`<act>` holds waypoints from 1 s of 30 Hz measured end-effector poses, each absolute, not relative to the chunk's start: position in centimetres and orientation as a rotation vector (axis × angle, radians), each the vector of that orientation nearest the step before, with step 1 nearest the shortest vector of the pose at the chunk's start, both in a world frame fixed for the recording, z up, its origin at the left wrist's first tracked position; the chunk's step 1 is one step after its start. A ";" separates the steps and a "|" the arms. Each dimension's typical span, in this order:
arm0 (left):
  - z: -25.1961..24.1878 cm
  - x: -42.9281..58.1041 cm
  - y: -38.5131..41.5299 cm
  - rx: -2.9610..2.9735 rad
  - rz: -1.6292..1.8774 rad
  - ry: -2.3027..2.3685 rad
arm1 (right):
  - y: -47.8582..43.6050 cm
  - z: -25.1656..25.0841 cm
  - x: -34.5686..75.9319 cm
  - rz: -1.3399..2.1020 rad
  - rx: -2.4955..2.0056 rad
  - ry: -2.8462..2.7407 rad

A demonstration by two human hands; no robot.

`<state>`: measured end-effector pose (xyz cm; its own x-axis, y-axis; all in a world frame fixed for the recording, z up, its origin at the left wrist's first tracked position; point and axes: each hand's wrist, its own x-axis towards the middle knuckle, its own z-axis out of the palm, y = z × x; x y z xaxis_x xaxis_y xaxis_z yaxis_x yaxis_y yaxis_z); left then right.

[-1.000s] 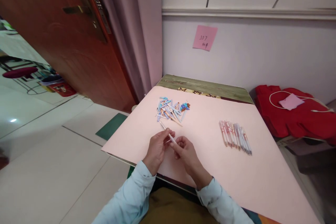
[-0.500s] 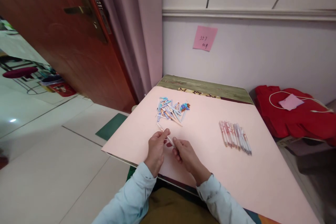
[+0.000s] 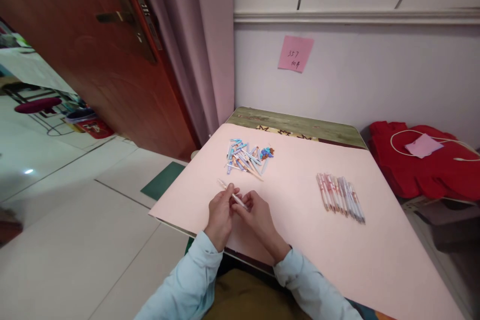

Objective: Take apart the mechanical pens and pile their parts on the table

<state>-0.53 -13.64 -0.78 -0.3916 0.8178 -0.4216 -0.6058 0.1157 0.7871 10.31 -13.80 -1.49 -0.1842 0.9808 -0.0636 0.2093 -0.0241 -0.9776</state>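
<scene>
A slim pale pen is held slantwise over the near part of the table, its far end sticking out past my fingers. My left hand is closed around its middle, thumb on top. My right hand pinches its near end between thumb and fingers. Beyond my hands lies a loose pile of pen parts, blue, lilac and tan. Small blue and brown pieces sit at the pile's right edge. Over to the right, several pens lie side by side in a row, reddish ones left and greyish ones right.
A pale pink sheet covers the table. Behind it stands a white wall with a pink note. Red cloth with a white cable lies at the right. A brown door and a curtain border the left.
My right hand has moved left along the pen, closer to my left hand, and its fingers have shifted on the near end. The view has turned slightly left.
</scene>
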 end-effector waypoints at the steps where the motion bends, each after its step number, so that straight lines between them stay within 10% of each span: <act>1: -0.7 -0.6 -13.7 0.266 1.521 1.208 | -13.7 -1.5 10.3 1.461 -1.270 -1.410; 5: -0.4 -0.5 -13.8 0.346 1.379 1.180 | -13.3 -1.3 10.5 1.947 -1.154 -1.114; 30: -0.3 -2.4 -12.8 0.324 1.512 1.219 | -13.2 -1.3 10.7 1.663 -1.260 -1.117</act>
<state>-2.41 -12.82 -0.34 -0.3503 0.8493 -0.3950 -0.5666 0.1436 0.8114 10.71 -13.24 -1.25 -0.2285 0.9225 -0.3110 -0.0608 -0.3324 -0.9412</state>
